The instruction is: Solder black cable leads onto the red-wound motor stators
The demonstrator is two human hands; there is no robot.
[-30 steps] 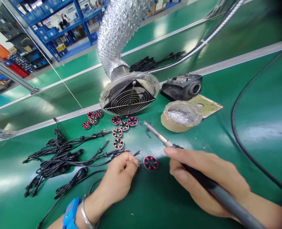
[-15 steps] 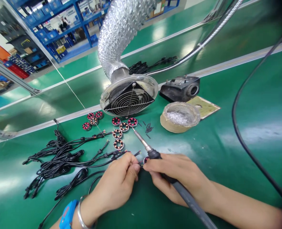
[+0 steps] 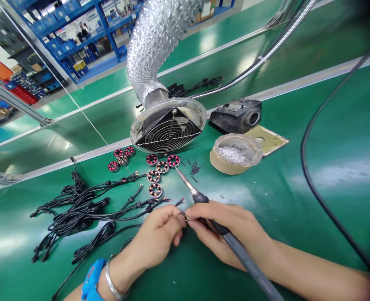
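A wire end [image 3: 186, 218], mostly hidden, is clamped by the fingers of the left hand [image 3: 160, 232]; whether the right hand [image 3: 243, 222] touches it, I cannot tell. The right fingers are wrapped around a soldering iron [image 3: 235, 247], cut off below.

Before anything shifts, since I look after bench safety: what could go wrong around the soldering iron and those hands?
The soldering iron has its tip apparently close to a red-wound stator; if hot, it might scorch the coils. The right hand grips the iron with fingertips close to the left hand, so finger work could swing the tip. The thin wire at those fingertips could slip.
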